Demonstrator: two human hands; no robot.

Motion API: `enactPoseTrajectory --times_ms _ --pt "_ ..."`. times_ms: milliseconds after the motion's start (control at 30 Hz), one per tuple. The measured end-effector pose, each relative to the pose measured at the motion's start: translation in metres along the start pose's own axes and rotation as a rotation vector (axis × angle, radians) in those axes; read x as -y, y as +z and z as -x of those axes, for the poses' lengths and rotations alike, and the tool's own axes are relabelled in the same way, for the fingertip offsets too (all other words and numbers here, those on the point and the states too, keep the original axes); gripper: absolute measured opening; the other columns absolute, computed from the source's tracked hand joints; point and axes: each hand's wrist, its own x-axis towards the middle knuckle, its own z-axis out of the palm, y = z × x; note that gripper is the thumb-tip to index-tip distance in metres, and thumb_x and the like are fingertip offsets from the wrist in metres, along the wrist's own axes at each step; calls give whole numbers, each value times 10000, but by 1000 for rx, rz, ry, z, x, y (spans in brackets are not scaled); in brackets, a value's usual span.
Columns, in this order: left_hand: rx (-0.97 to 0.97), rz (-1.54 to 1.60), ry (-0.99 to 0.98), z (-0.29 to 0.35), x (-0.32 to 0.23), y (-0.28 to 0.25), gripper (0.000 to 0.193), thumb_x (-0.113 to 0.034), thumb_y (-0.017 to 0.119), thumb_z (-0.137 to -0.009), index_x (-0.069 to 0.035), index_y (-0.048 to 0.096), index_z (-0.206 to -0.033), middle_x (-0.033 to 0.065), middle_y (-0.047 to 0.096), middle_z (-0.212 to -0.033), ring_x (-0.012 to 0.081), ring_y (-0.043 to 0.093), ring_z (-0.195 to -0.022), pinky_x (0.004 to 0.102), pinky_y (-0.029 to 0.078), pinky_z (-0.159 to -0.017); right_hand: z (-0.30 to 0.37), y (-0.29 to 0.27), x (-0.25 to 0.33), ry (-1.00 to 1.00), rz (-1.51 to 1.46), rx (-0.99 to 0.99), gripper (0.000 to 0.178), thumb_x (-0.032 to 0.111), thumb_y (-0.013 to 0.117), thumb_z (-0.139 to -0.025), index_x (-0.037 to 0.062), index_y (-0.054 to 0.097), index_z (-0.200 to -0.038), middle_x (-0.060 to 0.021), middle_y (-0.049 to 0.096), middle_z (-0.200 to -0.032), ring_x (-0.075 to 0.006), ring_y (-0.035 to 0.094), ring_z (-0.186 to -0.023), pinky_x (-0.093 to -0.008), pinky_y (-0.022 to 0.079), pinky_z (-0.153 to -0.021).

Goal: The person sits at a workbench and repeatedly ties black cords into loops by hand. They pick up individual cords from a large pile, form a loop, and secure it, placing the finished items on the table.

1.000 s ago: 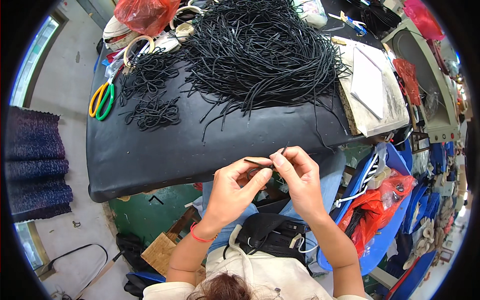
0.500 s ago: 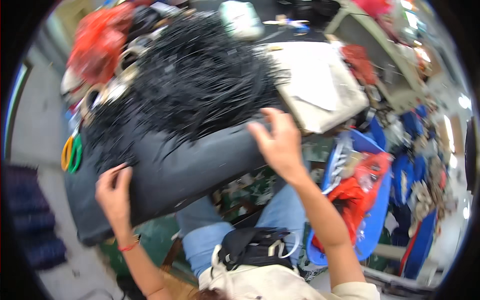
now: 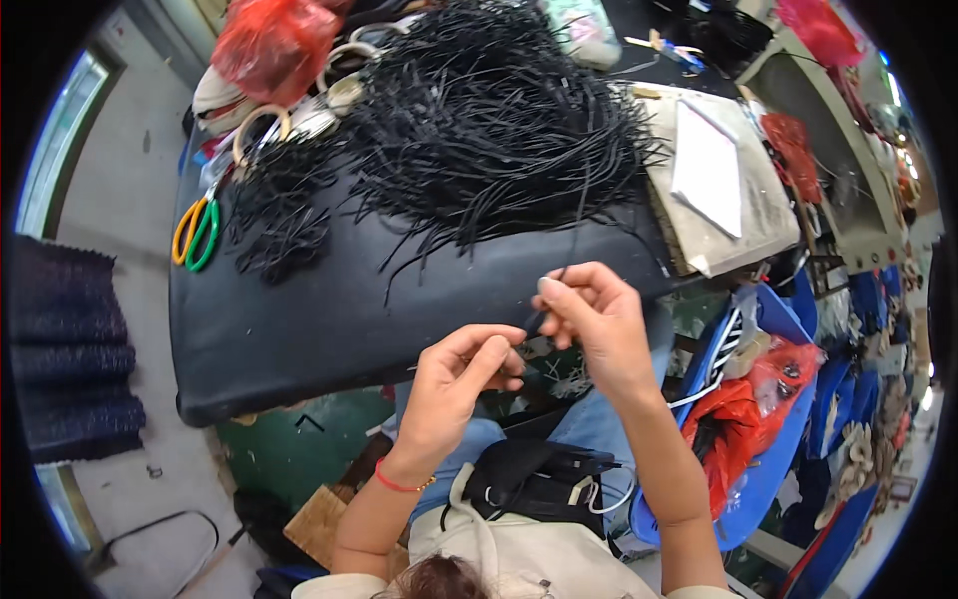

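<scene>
Both my hands meet at the front edge of a black padded table (image 3: 299, 349). Between the fingertips of my left hand (image 3: 454, 384) and my right hand (image 3: 604, 324) runs a thin black strip (image 3: 535, 321). Each hand is closed in a pinch on it. Part of the strip rises from my right hand toward a large tangled pile of black strips (image 3: 489, 130) behind. To the left lies a smaller bunch of black strips (image 3: 284, 240), beside scissors (image 3: 197, 232) with orange and green handles.
Tape rolls (image 3: 261, 133) and a red plastic bag (image 3: 279, 50) crowd the back left. A pale board (image 3: 679, 180) with a white pad (image 3: 709, 168) lies right of the pile. Low on my right stands a blue bin (image 3: 743, 499) holding a red bag (image 3: 743, 419).
My left hand has left the table's left side and come in beside my right hand. A black strip is now held between them. The view has shifted.
</scene>
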Motion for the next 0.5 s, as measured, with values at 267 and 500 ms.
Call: enactPoseTrajectory --times_ms 267,500 --pt "9 -81 -40 8 9 11 317 -149 534 -906 15 512 -1177 49 600 -981 88 566 -850 228 465 -783 1 3 -13 -112 5 -47 134 101 623 -840 3 531 -846 -65 606 -744 -76 576 -578 -181 466 -496" --pt "-43 -15 -42 0 8 6 218 -173 526 -915 4 604 -1016 -23 547 -782 33 497 -727 170 409 -655 11 4 -6 -164 584 -197 138 102 638 -829 26 536 -775 -100 611 -746 -81 528 -504 -207 401 -421"
